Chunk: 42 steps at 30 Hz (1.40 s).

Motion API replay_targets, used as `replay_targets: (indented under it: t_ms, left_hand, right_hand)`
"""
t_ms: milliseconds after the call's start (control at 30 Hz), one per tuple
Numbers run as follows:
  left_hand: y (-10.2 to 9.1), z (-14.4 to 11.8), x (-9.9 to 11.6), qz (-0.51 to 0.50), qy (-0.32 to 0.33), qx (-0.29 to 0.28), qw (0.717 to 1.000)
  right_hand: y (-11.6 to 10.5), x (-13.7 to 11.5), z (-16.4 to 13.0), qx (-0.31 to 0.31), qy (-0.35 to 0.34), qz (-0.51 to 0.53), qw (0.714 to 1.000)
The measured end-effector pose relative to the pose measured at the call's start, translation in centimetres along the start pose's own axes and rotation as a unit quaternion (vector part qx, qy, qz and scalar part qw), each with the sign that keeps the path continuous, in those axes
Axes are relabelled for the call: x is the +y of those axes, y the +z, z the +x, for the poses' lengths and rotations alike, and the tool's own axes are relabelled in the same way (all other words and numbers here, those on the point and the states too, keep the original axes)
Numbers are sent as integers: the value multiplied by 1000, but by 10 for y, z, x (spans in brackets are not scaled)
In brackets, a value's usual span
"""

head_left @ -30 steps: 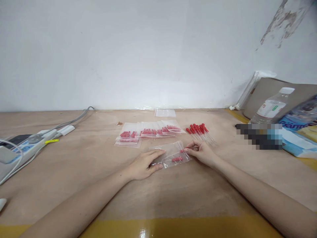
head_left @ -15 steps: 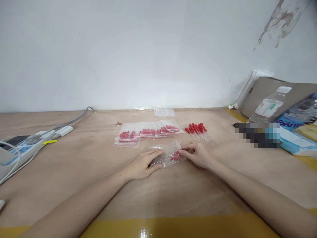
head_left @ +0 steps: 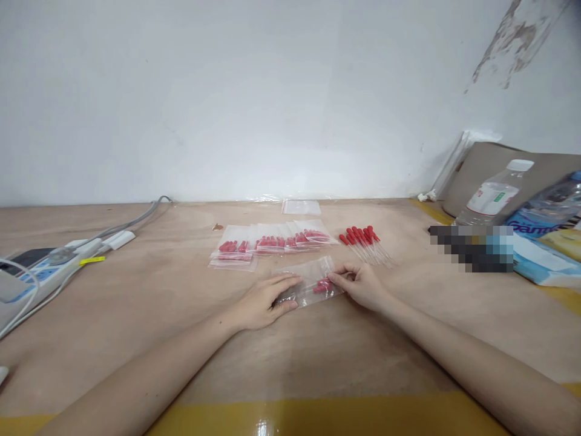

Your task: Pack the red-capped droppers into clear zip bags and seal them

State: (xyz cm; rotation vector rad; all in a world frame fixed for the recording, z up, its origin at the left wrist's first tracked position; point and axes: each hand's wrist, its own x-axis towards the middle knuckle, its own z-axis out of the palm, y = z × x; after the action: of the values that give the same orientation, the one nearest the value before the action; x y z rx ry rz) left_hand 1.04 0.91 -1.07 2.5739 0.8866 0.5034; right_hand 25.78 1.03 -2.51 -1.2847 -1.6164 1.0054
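A clear zip bag point(head_left: 306, 275) lies on the table between my hands, with a few red-bulbed droppers point(head_left: 321, 286) inside. My left hand point(head_left: 265, 300) holds the bag's left part, thumb at the near side and fingers over the far side. At the bag's right end, my right hand point(head_left: 358, 284) pinches the edge beside the red bulbs, thumb and forefinger together. Beyond my right hand lies a pile of loose droppers point(head_left: 361, 236) with red bulbs and thin clear stems. Filled zip bags point(head_left: 272, 239) overlap in a row behind the held bag.
A flat zip bag point(head_left: 301, 207) lies near the wall. To the left are a power strip point(head_left: 49, 266) with cables and a dark phone-like slab point(head_left: 22, 260). A water bottle point(head_left: 494, 191), a blue packet point(head_left: 540, 254) and a blurred-out dark object point(head_left: 472, 248) stand or lie at the right.
The bag's upper right side, crumpled before, now lies flatter. The red bulbs inside sit closer together beside my right fingertips. My left hand has hardly moved.
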Motion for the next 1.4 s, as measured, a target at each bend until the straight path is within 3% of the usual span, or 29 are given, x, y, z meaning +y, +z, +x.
replay_targets:
  t_ms: [100, 200, 633, 800, 867, 967, 1033, 1100, 1233, 1400]
  left_hand:
    - [0, -1, 0, 4, -5, -1, 1000]
    - [-1, -1, 0, 4, -12, -3, 1000]
    - [0, -1, -1, 0, 6, 3, 1000]
    - [0, -1, -1, 4, 3, 2, 1000]
    - [0, -1, -2, 6, 0, -4, 1000]
    - [1, -2, -4, 6, -7, -11, 1000]
    - [1, -2, -4, 4, -8, -15, 1000]
    - [0, -2, -4, 1, -9, -18, 1000]
    - [-1, -2, -3, -7, -7, -19, 1000]
    - [-1, -2, -5, -9, 0, -24, 1000]
  right_hand:
    - [-4, 0, 3, 15, 114, 99, 988]
    - [-9, -1, 5, 6, 172, 147, 974]
    - [-13, 0, 3, -76, 146, 174, 971]
    - [-19, -1, 3, -104, 209, 162, 959]
    - [-23, 0, 7, -90, 201, 107, 970]
    - [-33, 3, 19, 23, 69, -94, 993]
    - [-41, 4, 30, 96, -30, -263, 959]
    - [-46, 3, 43, 104, -63, -395, 911]
    - [-42, -1, 63, 55, 18, -506, 861]
    - [-31, -5, 73, 58, 92, -497, 861]
